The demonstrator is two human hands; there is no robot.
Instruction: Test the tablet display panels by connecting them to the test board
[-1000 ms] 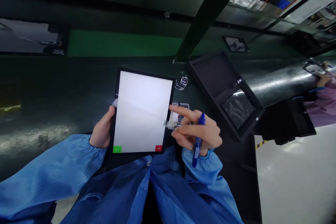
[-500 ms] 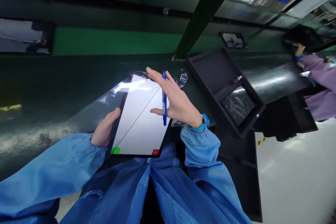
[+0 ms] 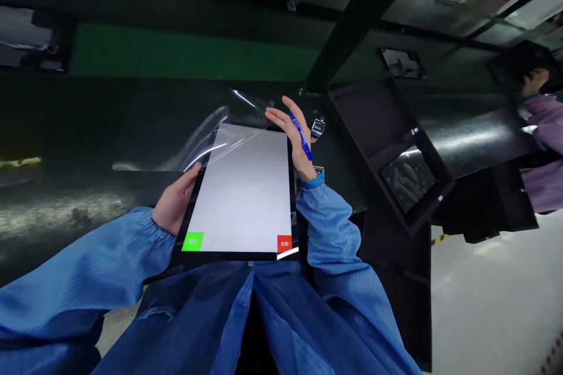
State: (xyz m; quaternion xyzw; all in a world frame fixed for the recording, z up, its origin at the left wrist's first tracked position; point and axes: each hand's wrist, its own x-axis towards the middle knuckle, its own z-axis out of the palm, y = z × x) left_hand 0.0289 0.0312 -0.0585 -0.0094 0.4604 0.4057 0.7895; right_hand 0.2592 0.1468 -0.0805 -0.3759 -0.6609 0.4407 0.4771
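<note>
A tablet shows a white screen, with a green box at its lower left and a red box at its lower right. My left hand grips the left edge, thumb on top and its other fingers hidden beneath. A clear plastic film is peeled up over the tablet's top part and spreads beyond its far edge. My right hand is at the upper right edge, fingers stretched, with a blue pen tucked in it. Its fingertips are near the film; I cannot tell whether they hold it.
A small metal tally counter lies right of my right hand. Farther right is a black tray holding a dark film-covered panel. A green post rises behind. A co-worker's hand is at the far right.
My right hand has moved from over the screen to the right edge, the pen still in it. The film has drawn back toward the far side, baring more screen. The view has shifted slightly.
</note>
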